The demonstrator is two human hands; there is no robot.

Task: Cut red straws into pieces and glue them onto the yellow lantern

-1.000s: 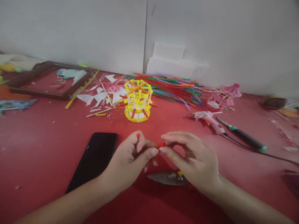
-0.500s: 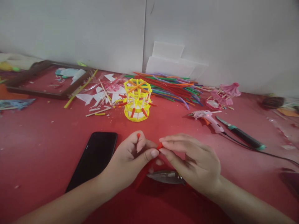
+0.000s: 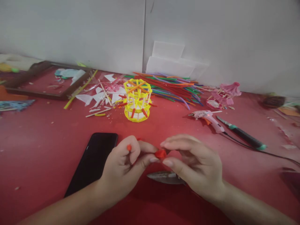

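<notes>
My left hand (image 3: 127,165) pinches a bent red pipe cleaner (image 3: 160,153) between thumb and forefinger. A short red end also pokes out between its curled fingers. On the other side, my right hand (image 3: 197,165) has its thumb and fingertips around the same red bend; whether every fingertip touches it is hard to see. Below the fingers lies a pair of scissors or a similar metal blade (image 3: 164,177), its handle hidden by my right hand. Beyond the hands stands a yellow round frame (image 3: 137,100) of pipe cleaners and sticks, with orange crossbars and red stubs.
A black phone (image 3: 93,161) lies beside my left wrist. To the right are a pink glue gun (image 3: 208,119) with its cord and a green-black handled cutter (image 3: 245,136). Coloured pipe cleaners (image 3: 168,86), paper scraps (image 3: 93,98), a pink model (image 3: 225,95) and a brown frame (image 3: 35,93) line the back.
The red bend between the hands has turned and shows more of itself. My right fingertips have spread slightly apart, and my left hand has shifted a little left and down.
</notes>
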